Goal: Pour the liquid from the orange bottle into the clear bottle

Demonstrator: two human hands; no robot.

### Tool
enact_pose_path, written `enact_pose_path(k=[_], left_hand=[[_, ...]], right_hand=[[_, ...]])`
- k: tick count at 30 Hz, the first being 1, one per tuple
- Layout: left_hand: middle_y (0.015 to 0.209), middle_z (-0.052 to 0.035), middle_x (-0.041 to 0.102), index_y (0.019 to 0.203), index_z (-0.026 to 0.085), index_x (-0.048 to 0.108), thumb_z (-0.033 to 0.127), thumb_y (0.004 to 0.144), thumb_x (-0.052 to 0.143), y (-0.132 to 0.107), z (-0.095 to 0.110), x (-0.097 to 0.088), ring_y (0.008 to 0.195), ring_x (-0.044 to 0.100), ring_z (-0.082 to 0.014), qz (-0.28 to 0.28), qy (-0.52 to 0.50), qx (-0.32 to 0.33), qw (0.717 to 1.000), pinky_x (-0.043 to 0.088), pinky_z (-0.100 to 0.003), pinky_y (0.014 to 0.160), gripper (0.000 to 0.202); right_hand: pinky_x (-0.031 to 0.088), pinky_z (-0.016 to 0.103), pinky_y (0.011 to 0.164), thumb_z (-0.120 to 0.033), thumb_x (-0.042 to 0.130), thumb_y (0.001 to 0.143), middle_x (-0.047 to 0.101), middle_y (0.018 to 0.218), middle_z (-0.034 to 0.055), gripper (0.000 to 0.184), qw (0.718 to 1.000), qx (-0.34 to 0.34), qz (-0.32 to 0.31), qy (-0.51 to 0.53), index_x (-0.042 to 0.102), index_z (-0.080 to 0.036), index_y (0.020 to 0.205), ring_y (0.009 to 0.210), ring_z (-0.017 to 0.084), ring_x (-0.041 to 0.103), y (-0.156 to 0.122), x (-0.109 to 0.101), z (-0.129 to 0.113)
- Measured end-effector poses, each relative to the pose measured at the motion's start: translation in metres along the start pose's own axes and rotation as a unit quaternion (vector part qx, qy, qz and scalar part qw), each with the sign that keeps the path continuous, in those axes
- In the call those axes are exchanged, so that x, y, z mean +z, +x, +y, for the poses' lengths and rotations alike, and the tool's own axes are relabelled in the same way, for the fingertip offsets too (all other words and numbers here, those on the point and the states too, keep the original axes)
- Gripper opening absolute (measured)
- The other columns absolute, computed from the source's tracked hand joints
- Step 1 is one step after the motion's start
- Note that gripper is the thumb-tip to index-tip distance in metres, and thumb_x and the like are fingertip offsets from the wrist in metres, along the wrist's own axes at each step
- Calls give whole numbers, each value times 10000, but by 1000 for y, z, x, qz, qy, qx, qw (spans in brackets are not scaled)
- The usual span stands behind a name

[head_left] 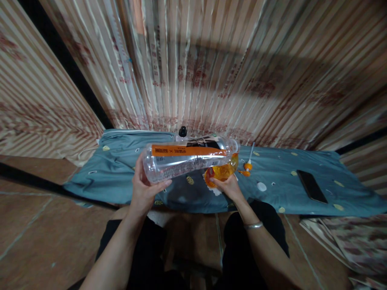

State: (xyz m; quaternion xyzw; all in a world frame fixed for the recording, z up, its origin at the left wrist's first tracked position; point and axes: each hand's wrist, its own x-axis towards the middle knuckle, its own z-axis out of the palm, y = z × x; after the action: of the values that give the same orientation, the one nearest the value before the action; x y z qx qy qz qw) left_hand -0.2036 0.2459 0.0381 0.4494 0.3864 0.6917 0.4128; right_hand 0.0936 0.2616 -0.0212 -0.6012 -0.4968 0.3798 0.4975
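My left hand point(145, 183) grips a large clear plastic bottle point(184, 161) near its base. This bottle lies almost level, its uncapped neck pointing right, and has an orange, silver and black label. My right hand point(228, 186) is closed around a smaller see-through orange bottle point(223, 172), tilted up to the right. The clear bottle's neck is just above the orange bottle's upper end and partly covers it. Whether the two mouths touch, I cannot tell. An orange pump top point(248, 166) with a pale tube lies to the right of the hands.
A blue-green cloth point(121, 169) covers the low surface before me. On it are a white round cap point(261, 186), a black phone point(312, 186) and, behind the clear bottle, a black-topped container point(182, 131). Patterned curtains point(211, 80) hang behind; a dark pole point(69, 64) slants at left.
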Motion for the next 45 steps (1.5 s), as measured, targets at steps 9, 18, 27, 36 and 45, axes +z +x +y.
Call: enact_pose_path(k=[9, 18, 27, 36, 45], left_hand=[[1442, -109, 680, 1428, 308, 625, 361, 494, 1048, 1, -1, -1, 1328, 666, -349, -6, -4, 2, 1000, 614, -450, 1040, 1027], [1501, -112, 645, 1434, 298, 609, 377, 506, 1047, 1, -3, -3, 1338, 662, -346, -10, 9, 3, 1000, 614, -447, 1046, 1029], [1413, -94, 696, 1405, 314, 639, 343, 502, 1045, 1, -5, -2, 1292, 694, -346, -2, -9, 0, 1000, 641, -461, 1011, 991], [1438, -117, 691, 1435, 294, 617, 330, 497, 1045, 1, -3, -4, 1235, 727, -332, -4, -15, -10, 1000, 646, -424, 983, 1032], [1343, -92, 743, 1388, 268, 646, 241, 415, 1052, 0, 3, 0, 1182, 750, -298, 25, -40, -34, 998, 642, -368, 966, 1055]], right_hand=[[605, 551, 1043, -555, 935, 562, 835, 1125, 146, 654, 999, -8, 13, -33, 711, -207, 1069, 1091, 378, 793, 2, -2, 4], [608, 567, 1030, -529, 937, 567, 844, 1087, 117, 598, 998, -18, 25, -52, 717, -237, 1040, 1076, 385, 794, 2, -3, 5], [623, 524, 1000, -552, 938, 565, 844, 1091, 119, 633, 999, -18, 22, -45, 707, -228, 1058, 1050, 366, 801, 2, 0, 6], [602, 563, 1026, -601, 928, 569, 836, 1109, 143, 680, 998, -36, 23, -36, 706, -210, 1080, 1062, 386, 796, 3, 0, 12], [642, 520, 973, -612, 935, 566, 846, 1092, 135, 691, 1000, -22, 8, 3, 715, -214, 1086, 1028, 371, 813, 1, 3, 7]])
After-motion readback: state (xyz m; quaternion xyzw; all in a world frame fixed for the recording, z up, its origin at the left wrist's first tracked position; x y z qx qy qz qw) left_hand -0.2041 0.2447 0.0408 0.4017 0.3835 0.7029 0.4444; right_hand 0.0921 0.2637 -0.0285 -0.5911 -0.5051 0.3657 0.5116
